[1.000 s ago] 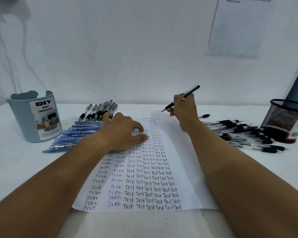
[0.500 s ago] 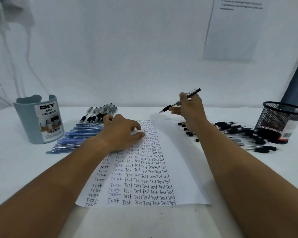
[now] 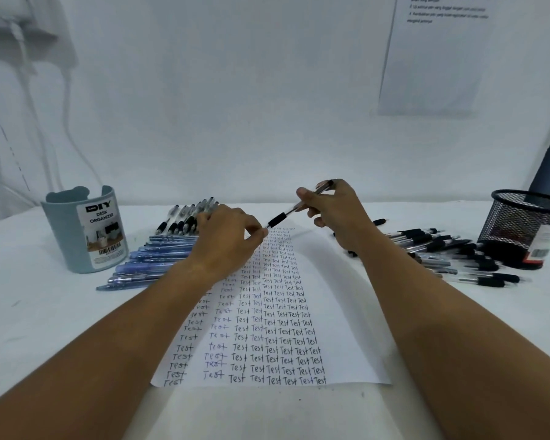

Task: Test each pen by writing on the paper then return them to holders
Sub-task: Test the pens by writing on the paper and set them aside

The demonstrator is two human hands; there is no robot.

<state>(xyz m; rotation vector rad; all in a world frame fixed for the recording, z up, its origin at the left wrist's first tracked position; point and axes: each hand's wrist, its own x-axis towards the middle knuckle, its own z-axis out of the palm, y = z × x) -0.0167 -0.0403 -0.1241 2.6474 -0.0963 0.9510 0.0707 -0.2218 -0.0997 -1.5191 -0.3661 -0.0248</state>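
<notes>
My right hand (image 3: 340, 214) holds a clear pen with a black grip (image 3: 294, 209) above the top of the paper (image 3: 340, 312). The pen slants down to the left. My left hand (image 3: 229, 242) is lifted over the paper's upper left, and its thumb and forefinger pinch the pen's tip. The paper is covered with columns of the word "Test". A blue-grey desk organizer (image 3: 85, 230) stands at the left and a black mesh holder (image 3: 526, 227) at the right.
Blue pens (image 3: 150, 262) and black-grip pens (image 3: 185, 219) lie in rows left of the paper. Several black-grip pens (image 3: 451, 252) are spread between the paper and the mesh holder. A white wall with a posted sheet (image 3: 432, 58) rises behind the table.
My left hand has lifted off the paper and reached to the pen's tip. My right hand has brought the pen leftward and lower toward it.
</notes>
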